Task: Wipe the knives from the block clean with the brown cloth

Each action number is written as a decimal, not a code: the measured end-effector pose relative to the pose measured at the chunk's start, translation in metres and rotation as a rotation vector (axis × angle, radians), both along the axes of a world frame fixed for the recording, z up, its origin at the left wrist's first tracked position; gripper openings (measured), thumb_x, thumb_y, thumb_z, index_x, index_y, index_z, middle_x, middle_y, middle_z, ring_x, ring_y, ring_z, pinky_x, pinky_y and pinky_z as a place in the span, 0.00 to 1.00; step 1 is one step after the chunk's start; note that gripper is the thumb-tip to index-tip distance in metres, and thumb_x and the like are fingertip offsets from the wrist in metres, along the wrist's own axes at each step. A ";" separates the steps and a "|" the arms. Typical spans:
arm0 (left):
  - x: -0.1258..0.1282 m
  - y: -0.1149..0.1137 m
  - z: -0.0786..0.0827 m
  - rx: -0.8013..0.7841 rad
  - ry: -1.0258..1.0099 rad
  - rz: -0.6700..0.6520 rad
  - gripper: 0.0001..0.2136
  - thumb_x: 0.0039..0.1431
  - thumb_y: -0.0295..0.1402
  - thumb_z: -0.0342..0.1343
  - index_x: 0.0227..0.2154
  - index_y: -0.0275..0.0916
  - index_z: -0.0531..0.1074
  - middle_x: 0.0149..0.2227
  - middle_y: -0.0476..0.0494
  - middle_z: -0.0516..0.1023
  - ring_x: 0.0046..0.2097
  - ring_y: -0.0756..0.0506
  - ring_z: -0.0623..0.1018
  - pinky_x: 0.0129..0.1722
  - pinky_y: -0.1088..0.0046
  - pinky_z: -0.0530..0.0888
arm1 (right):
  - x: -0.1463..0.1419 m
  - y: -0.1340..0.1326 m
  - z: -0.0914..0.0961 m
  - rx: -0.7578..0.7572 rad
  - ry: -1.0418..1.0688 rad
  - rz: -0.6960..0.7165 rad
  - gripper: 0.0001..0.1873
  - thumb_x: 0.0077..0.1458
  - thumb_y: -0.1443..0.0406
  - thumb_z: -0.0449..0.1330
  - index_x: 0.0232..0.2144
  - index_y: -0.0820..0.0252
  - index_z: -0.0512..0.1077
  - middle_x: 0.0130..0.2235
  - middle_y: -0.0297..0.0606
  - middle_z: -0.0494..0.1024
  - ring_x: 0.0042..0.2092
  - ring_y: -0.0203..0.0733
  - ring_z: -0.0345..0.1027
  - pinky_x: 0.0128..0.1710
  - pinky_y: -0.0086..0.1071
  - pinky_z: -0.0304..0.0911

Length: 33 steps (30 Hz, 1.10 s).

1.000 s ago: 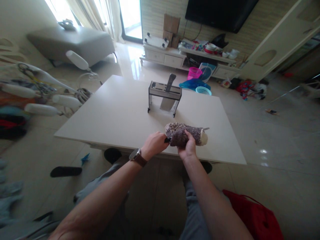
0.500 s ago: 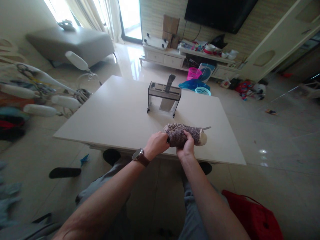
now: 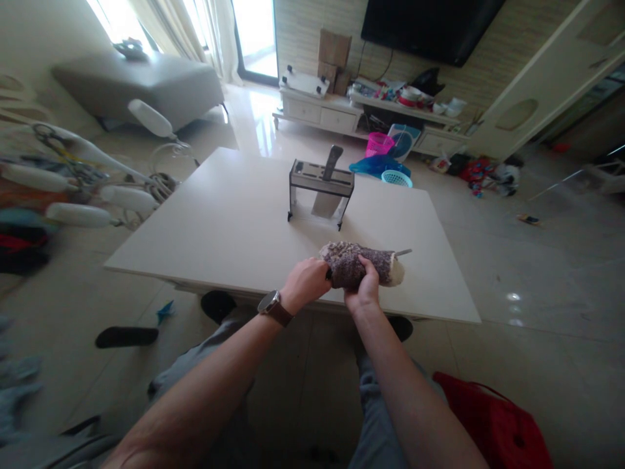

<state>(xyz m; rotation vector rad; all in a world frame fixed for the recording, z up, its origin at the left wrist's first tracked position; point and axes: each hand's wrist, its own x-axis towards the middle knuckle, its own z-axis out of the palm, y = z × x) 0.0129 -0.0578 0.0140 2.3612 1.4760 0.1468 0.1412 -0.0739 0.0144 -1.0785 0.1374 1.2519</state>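
My left hand (image 3: 311,280), with a watch on its wrist, is closed round a black handle (image 3: 329,274); most of the handle is hidden by the fingers. A fuzzy brown cloth (image 3: 344,264) with a pale end is wrapped along the tool. My right hand (image 3: 365,285) grips the cloth from below, thumb on top. A thin grey metal tip (image 3: 404,251) sticks out past the cloth's right end. The cloth covers the rest, so the tool's exact kind does not show. Behind the hands, a knife block (image 3: 321,177) stands upright on the white table (image 3: 234,221), holding a broad cleaver (image 3: 329,185).
Beyond the far table edge are a pink basket (image 3: 379,144), a blue bag (image 3: 374,165) and a light-blue basket (image 3: 396,178). A white lamp-like fixture with several arms (image 3: 129,198) is at left. A red bag (image 3: 498,423) lies at lower right.
Almost nothing differs. Both hands keep their grips, and the cloth and metal tip have shifted only very slightly.
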 end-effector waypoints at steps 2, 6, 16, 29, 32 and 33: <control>0.000 0.000 0.000 -0.005 -0.004 -0.004 0.12 0.60 0.33 0.54 0.36 0.36 0.82 0.38 0.31 0.83 0.40 0.37 0.83 0.41 0.67 0.76 | 0.000 0.000 -0.001 0.001 -0.008 0.002 0.09 0.50 0.65 0.63 0.37 0.59 0.78 0.33 0.33 0.85 0.32 0.38 0.78 0.33 0.29 0.74; -0.003 -0.001 0.000 -0.015 0.009 -0.008 0.12 0.59 0.33 0.54 0.36 0.36 0.82 0.39 0.30 0.83 0.40 0.37 0.83 0.41 0.66 0.76 | 0.000 -0.001 -0.004 -0.010 -0.011 0.027 0.11 0.49 0.65 0.64 0.37 0.59 0.78 0.33 0.33 0.85 0.33 0.39 0.78 0.36 0.31 0.75; -0.005 -0.003 0.005 -0.031 0.003 0.023 0.12 0.59 0.32 0.55 0.37 0.35 0.82 0.40 0.30 0.83 0.41 0.37 0.83 0.42 0.66 0.76 | -0.001 0.000 -0.009 0.003 -0.038 0.057 0.13 0.48 0.63 0.64 0.38 0.58 0.77 0.34 0.32 0.85 0.34 0.39 0.79 0.37 0.32 0.76; -0.003 -0.004 0.006 -0.034 0.014 0.024 0.12 0.59 0.32 0.55 0.37 0.35 0.83 0.40 0.30 0.83 0.42 0.38 0.83 0.43 0.67 0.76 | -0.002 -0.002 -0.006 -0.019 -0.015 0.040 0.11 0.48 0.64 0.64 0.36 0.59 0.78 0.33 0.34 0.85 0.32 0.39 0.78 0.36 0.32 0.76; -0.002 -0.004 0.006 -0.035 0.019 0.024 0.11 0.59 0.32 0.55 0.36 0.35 0.82 0.40 0.30 0.83 0.42 0.38 0.83 0.42 0.68 0.76 | 0.000 -0.002 -0.009 -0.009 -0.018 0.040 0.12 0.48 0.64 0.64 0.38 0.59 0.78 0.34 0.34 0.85 0.34 0.40 0.79 0.37 0.33 0.77; -0.002 -0.003 0.006 -0.035 0.019 0.024 0.11 0.59 0.32 0.55 0.36 0.35 0.82 0.40 0.30 0.83 0.42 0.37 0.83 0.42 0.67 0.76 | 0.001 -0.002 -0.010 -0.001 -0.024 0.043 0.12 0.48 0.63 0.64 0.38 0.59 0.78 0.34 0.34 0.85 0.34 0.41 0.79 0.38 0.33 0.77</control>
